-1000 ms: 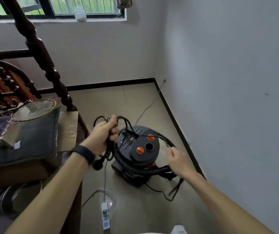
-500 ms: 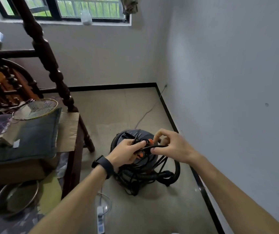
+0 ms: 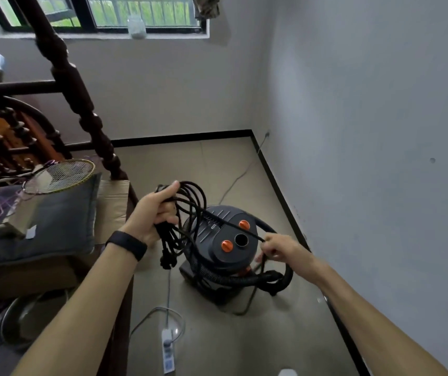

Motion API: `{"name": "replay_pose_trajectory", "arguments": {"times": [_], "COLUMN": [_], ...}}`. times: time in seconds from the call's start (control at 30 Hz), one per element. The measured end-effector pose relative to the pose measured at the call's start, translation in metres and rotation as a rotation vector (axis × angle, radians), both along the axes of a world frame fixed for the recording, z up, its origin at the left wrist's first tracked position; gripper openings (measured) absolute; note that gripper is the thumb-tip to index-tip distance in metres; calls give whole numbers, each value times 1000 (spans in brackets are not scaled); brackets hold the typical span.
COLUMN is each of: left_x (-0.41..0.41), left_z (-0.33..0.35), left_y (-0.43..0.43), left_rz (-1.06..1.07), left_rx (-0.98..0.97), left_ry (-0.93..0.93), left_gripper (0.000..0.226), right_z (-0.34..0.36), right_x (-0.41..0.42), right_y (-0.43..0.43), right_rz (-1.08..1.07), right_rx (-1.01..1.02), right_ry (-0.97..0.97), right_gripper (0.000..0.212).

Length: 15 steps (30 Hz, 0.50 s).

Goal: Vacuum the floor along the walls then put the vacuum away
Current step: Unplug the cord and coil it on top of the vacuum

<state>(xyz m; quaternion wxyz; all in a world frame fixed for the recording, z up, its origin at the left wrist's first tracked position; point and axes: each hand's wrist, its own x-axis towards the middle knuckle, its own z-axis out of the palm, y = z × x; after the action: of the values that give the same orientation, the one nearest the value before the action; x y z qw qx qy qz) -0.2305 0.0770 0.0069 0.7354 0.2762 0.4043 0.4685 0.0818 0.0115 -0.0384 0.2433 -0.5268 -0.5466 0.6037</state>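
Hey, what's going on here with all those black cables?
A person seems to be packing up a vacuum that stands on the floor near the wall. The left hand grips the power cord, gathered in loops, with its plug hanging below. The right hand pinches a strand that stretches across the vacuum's top. The hose is wrapped around the body.

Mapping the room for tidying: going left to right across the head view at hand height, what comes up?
Grey cushion, left hand gripping the coiled cord, vacuum, right hand, wall.
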Motion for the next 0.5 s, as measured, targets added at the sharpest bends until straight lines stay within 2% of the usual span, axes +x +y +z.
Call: {"name": "replay_pose_trajectory", "arguments": {"times": [0.07, 0.2, 0.3, 0.37, 0.43, 0.5], "left_x": [-5, -21, -44, -44, -30, -10], "left_z": [-1, 4, 9, 9, 8, 8], "left_y": [5, 10, 12, 13, 12, 8], "left_rz": [79, 253, 330, 242, 109, -36], "left_rx": [-24, -35, -46, -45, -50, -40], "left_ry": [-95, -153, -158, -64, 16, 100], "left_gripper": [30, 27, 26, 29, 33, 32], "right_z": [-3, -29, -52, -62, -66, -66], "right_x": [-14, -5, 18, 14, -13, -43], "right_y": [-2, -13, -24, -23, -13, 0], "right_rz": [-33, 20, -204, -299, -259, -216], "right_rx": [-79, -97, -113, -115, -165, -143], "right_ry": [81, -83, -117, -115, -103, -83], "right_gripper": [37, 47, 48, 34, 20, 37]}}
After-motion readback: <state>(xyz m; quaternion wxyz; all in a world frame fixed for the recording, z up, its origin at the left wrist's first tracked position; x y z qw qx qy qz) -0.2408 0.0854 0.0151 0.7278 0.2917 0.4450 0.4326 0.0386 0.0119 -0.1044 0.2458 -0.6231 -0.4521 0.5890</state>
